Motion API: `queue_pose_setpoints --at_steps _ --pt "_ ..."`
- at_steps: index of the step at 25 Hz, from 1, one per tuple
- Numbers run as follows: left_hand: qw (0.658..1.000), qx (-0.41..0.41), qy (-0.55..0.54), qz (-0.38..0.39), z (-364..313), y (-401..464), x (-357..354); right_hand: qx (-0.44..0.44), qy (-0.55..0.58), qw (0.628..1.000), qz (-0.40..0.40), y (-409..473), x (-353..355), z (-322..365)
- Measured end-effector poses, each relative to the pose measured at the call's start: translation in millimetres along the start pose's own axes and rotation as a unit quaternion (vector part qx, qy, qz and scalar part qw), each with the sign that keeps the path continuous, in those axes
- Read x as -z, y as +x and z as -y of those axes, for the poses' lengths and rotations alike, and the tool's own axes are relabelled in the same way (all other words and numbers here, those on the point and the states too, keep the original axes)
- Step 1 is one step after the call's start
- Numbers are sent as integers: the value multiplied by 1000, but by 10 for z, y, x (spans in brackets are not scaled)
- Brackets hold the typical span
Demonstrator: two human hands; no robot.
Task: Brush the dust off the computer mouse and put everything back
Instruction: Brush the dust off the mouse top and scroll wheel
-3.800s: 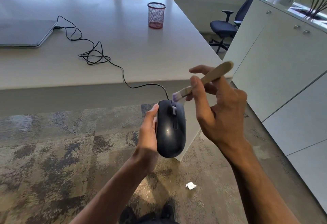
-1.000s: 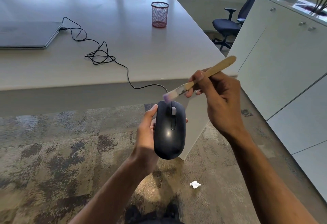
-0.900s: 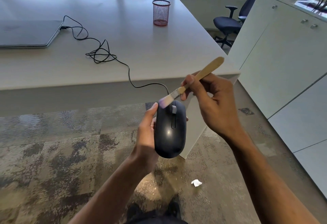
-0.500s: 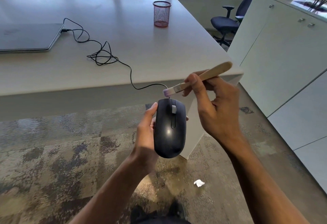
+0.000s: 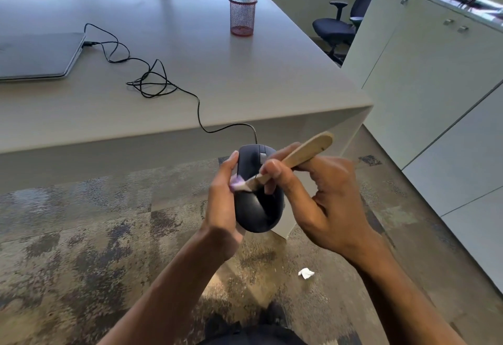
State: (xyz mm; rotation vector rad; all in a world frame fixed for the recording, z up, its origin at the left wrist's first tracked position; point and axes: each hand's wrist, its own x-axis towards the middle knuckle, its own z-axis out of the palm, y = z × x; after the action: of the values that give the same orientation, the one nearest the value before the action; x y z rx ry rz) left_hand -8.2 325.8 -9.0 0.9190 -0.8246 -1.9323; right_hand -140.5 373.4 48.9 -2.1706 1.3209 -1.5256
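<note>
My left hand (image 5: 221, 208) grips a black wired computer mouse (image 5: 255, 208) from its left side, holding it in the air below the table's front edge. My right hand (image 5: 324, 203) pinches a small brush with a wooden handle (image 5: 302, 154). The brush's pale purple bristles (image 5: 237, 183) lie on the left middle of the mouse's top, close to my left thumb. The mouse's black cable (image 5: 152, 83) runs up over the table edge in a tangle to a closed grey laptop (image 5: 35, 56) at the far left.
A red mesh pen cup (image 5: 242, 14) stands on the white table (image 5: 245, 80) toward the back. White cabinets (image 5: 435, 86) line the right side, with an office chair (image 5: 340, 26) behind. A crumpled white scrap (image 5: 306, 273) lies on the patterned carpet near my feet.
The brush tip has swept from the mouse's front by the scroll wheel down to the left middle of its top. My left hand keeps the mouse in about the same place.
</note>
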Motion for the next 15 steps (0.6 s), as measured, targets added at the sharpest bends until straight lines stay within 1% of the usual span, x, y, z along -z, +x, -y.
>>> queue_pose_setpoints --at_steps 2,5,8,10,13,15 --pt "1000 8 -15 14 -26 -15 43 -2 25 999 25 -44 -28 48" --pt "999 20 -39 17 -68 -14 131 -20 72 996 42 -118 -60 87" --pt "997 33 -65 33 -124 -2 195 -44 86 994 57 -177 -65 53" --pt "995 44 -83 39 -144 8 213 -63 70 995 43 -174 -10 -15" --pt "992 61 -97 58 -165 5 188 -85 39 995 -17 -87 92 -148" --pt "987 87 -118 71 -176 2 152 -104 53 992 -54 -2 118 -269"
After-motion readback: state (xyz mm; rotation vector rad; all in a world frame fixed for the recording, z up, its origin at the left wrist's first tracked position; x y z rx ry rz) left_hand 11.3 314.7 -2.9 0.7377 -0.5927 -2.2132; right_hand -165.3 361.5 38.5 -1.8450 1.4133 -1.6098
